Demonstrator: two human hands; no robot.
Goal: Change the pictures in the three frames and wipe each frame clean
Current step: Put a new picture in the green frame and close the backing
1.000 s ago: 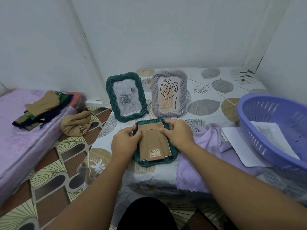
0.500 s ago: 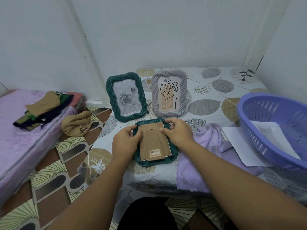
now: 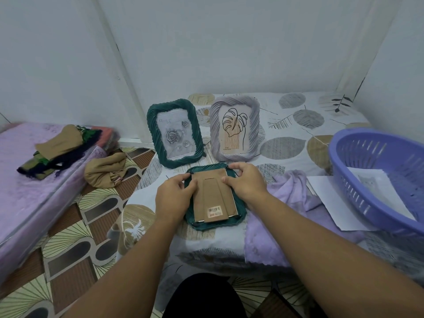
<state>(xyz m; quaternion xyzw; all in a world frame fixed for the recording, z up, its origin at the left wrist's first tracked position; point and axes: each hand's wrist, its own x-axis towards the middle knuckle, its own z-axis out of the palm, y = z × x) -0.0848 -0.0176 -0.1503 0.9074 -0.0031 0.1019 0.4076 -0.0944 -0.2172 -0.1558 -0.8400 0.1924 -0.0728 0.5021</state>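
Patterned bedsheet (image 3: 286, 131), face-down frame (image 3: 215, 222) between hands (image 3: 213, 191)

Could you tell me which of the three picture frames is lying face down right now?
The near green frame, under both hands, lies face down with its brown backing up. The other green frame and the grey frame stand upright, pictures showing.

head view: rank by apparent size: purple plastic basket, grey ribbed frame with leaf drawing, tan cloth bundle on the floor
1. Purple plastic basket: largest, though cropped at the right edge and nearer the camera.
2. Grey ribbed frame with leaf drawing, standing upright.
3. Tan cloth bundle on the floor: smallest, but not far behind the frame, so that gap is unsure.
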